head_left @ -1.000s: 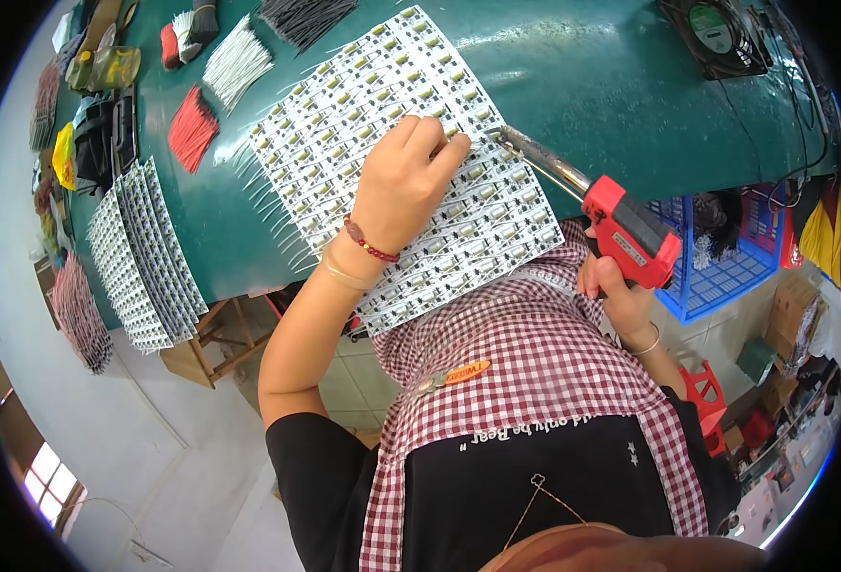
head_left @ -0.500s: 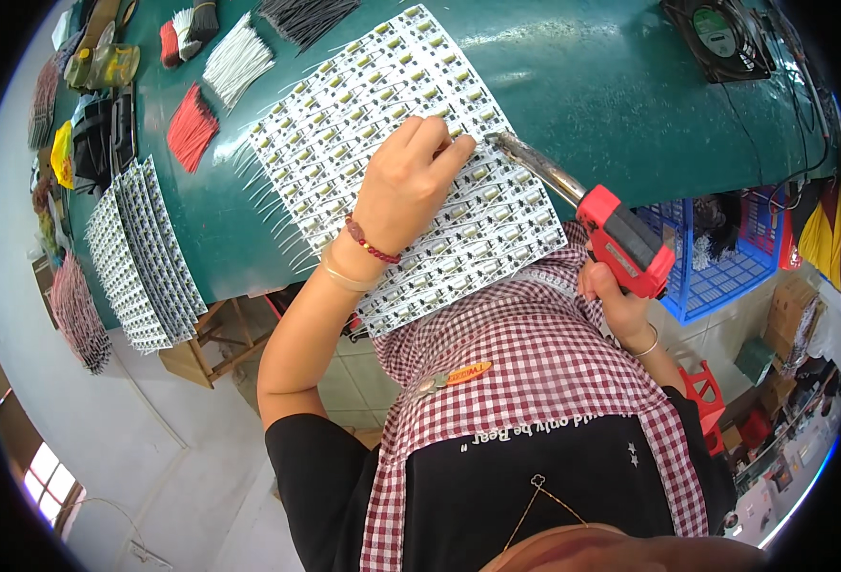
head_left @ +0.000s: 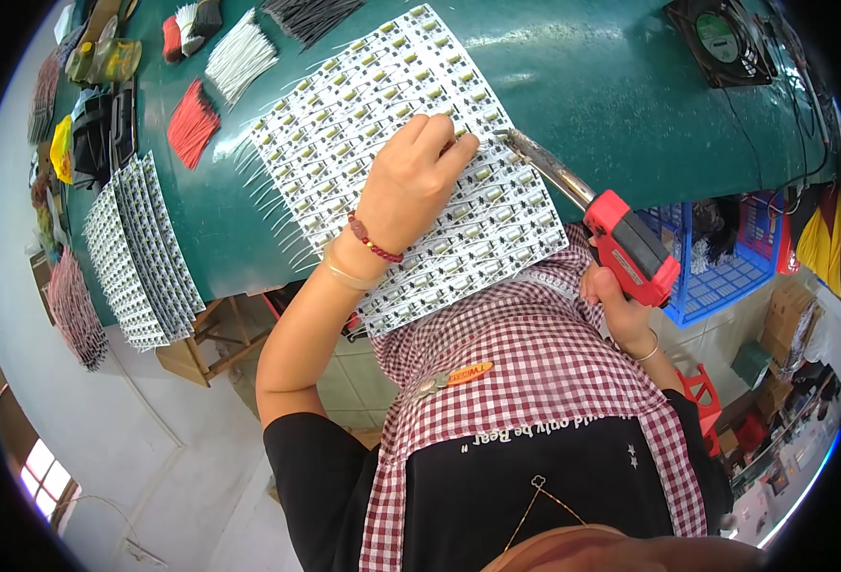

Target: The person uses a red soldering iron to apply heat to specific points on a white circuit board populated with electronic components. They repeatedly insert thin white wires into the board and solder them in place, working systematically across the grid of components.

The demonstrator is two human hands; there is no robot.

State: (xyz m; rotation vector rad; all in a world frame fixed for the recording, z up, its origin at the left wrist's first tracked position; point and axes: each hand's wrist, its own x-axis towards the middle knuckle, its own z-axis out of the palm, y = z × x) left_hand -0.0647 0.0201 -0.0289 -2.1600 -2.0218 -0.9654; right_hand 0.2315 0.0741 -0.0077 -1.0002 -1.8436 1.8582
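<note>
A large white panel of many small circuit boards (head_left: 344,124) lies tilted on the green bench, its near corner over my apron. Thin white wires stick out along its left edge. My left hand (head_left: 413,176) rests over the middle of the panel, fingers curled into a pinch; what they hold is hidden. Held in my right hand (head_left: 618,303) is a red and black soldering gun (head_left: 630,246). Its metal tip points at the panel's right part, just right of my left fingertips. Whether the tip touches a board I cannot tell.
Left of the panel lie bundles of red wires (head_left: 193,124), white wires (head_left: 239,59) and black wires (head_left: 311,17). More board panels (head_left: 144,253) are stacked at the bench's left edge. A black fan (head_left: 720,40) stands far right, above a blue plastic crate (head_left: 716,286).
The soldering gun's tip has shifted slightly to the right, away from my left fingertips. My left hand has hardly moved.
</note>
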